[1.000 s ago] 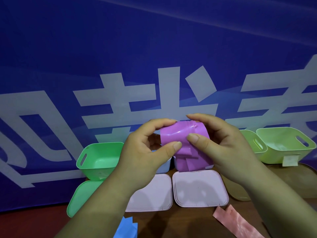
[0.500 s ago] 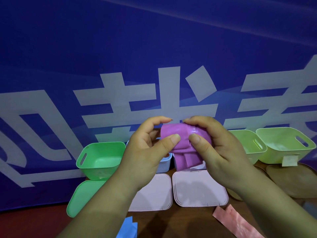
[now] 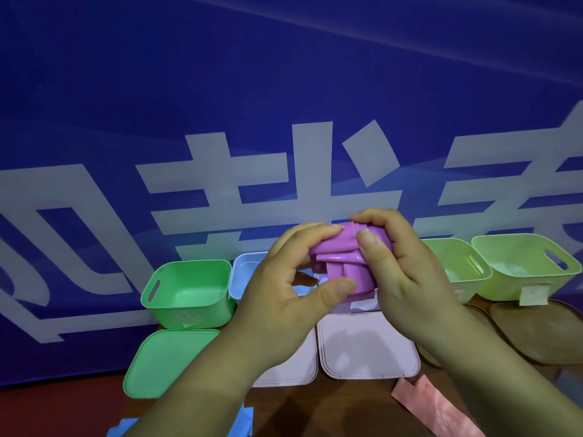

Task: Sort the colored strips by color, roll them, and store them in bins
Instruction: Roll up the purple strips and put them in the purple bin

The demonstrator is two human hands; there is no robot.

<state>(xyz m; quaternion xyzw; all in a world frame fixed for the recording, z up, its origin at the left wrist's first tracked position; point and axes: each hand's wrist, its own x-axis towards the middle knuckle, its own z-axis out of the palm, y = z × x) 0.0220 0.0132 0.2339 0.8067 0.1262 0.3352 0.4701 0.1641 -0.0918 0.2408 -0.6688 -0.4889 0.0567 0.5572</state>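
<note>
A purple strip [image 3: 339,263], bunched into a loose roll, is held in the air above the row of bins. My left hand [image 3: 284,285] grips its left and lower side with thumb and curled fingers. My right hand [image 3: 397,266] wraps over its top and right side, thumb pressed on the front. Behind my hands stand a green bin [image 3: 189,291], a pale blue bin [image 3: 243,275] and two yellow-green bins [image 3: 457,263] [image 3: 523,266]. A pink strip [image 3: 432,408] lies on the table at lower right, and blue strips [image 3: 243,421] lie at the bottom edge.
Lids lie in front of the bins: a green lid [image 3: 164,361], two pale pink lids [image 3: 369,345] [image 3: 293,364] and brown lids [image 3: 536,332] at the right. A blue banner [image 3: 284,105] with white characters rises close behind the bins.
The purple strip has been wound tighter, from a wide loop into a compact bundle. My right hand moved over its top and my left thumb shifted under it.
</note>
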